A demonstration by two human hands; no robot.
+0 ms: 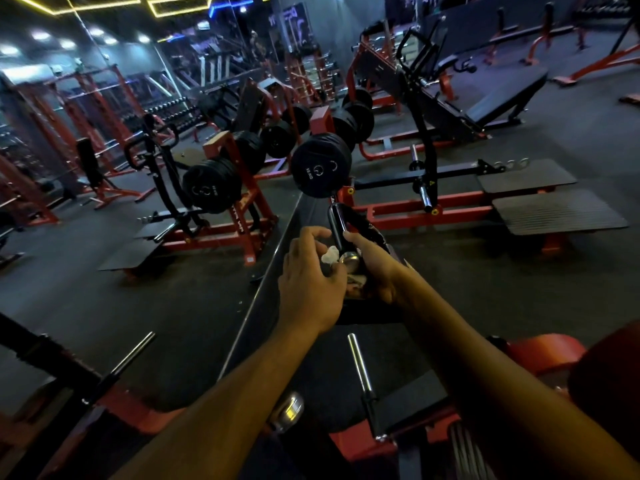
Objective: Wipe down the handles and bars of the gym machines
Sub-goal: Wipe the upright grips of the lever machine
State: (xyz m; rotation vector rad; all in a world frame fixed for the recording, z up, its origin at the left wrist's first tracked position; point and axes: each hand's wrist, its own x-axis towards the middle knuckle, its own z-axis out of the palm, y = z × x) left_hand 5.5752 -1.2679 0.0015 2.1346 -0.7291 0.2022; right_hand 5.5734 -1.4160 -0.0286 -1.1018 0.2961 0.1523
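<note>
Head view, dim gym. Both hands meet at a black handle [337,225] on the near machine, just below a stack of plates [320,168].

Left hand [311,282]: fingers curled, pinching a small white cloth [329,254] against the chrome end cap [349,262] of the handle. Right hand [372,268]: wrapped round the lower handle, index finger lying along the grip; what sits under its palm cannot be made out.

Handling, judged:
- Handle is rigid, fixed to the frame; it will take firm pressure without yielding. The grip sleeve looks glossy, so possibly slick when damp.
- Cloth is soft and light, bunches easily; best folded round the handle and twisted along its length.
- The right hand's brace on the lower handle suits steadying; a hold well clear of the plates seems wise.

A bare chrome bar [360,367] lies nearer the person, untouched.
</note>
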